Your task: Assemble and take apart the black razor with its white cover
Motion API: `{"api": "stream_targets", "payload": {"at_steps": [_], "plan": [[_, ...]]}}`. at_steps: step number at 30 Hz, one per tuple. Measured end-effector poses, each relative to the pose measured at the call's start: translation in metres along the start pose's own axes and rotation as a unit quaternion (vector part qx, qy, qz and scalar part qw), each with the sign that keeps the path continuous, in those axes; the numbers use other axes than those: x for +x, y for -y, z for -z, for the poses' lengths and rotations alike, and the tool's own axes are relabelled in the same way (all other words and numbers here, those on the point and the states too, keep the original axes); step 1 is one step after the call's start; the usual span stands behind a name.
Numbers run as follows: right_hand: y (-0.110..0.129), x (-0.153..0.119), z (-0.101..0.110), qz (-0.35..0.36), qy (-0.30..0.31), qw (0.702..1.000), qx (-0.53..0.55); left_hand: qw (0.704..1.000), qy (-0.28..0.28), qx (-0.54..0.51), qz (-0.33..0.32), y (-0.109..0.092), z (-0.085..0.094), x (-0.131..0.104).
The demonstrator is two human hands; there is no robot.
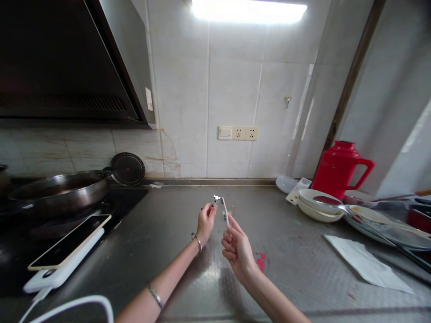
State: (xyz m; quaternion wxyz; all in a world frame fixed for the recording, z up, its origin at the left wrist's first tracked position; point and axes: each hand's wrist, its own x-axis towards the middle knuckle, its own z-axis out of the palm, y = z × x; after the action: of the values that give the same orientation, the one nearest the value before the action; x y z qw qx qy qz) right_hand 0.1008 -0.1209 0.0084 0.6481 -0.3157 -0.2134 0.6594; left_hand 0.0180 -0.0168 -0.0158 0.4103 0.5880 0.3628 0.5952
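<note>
**Left hand (206, 220) pinches a small shiny piece (216, 200), right hand (238, 250) a thin white strip (225, 210)**

Both things are held up in the middle of the scene, over the grey metal counter (161, 255). The left hand has its thumb and forefinger pressed on the small shiny piece, whose exact shape is too small to make out. The right hand pinches the lower end of the thin white strip between thumb and forefinger, its other fingers curled in; the strip stands nearly upright, leaning a little left. Its upper end is just beside the shiny piece, though whether the two touch I cannot tell. A bracelet (197, 241) circles the left wrist, with a bangle (155, 296) further up the forearm.

To the left, a steel pan (63, 197) sits on the dark stove (134, 197), and nearer, a phone (72, 240) lies on a white device (63, 270) with a white cable (72, 301). On the right, a red flask (338, 168) stands at the far side behind white bowls (318, 215); a white paper sheet (367, 264) lies nearer. A red patch (261, 261) marks the counter beside the right wrist.
</note>
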Motion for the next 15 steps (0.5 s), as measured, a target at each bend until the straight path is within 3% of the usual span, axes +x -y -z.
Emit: {"api": "stream_targets", "payload": {"at_steps": [8, 15], "plan": [[-0.013, -0.004, -0.001, -0.016, -0.003, 1.0, 0.006, 1.0, 0.003, -0.002, -0.006, -0.004, 0.0, -0.002], [0.002, 0.004, -0.002, 0.024, -0.001, 0.999, 0.03, 0.999, 0.032, -0.003, -0.005, 0.0, -0.002, -0.004]]}}
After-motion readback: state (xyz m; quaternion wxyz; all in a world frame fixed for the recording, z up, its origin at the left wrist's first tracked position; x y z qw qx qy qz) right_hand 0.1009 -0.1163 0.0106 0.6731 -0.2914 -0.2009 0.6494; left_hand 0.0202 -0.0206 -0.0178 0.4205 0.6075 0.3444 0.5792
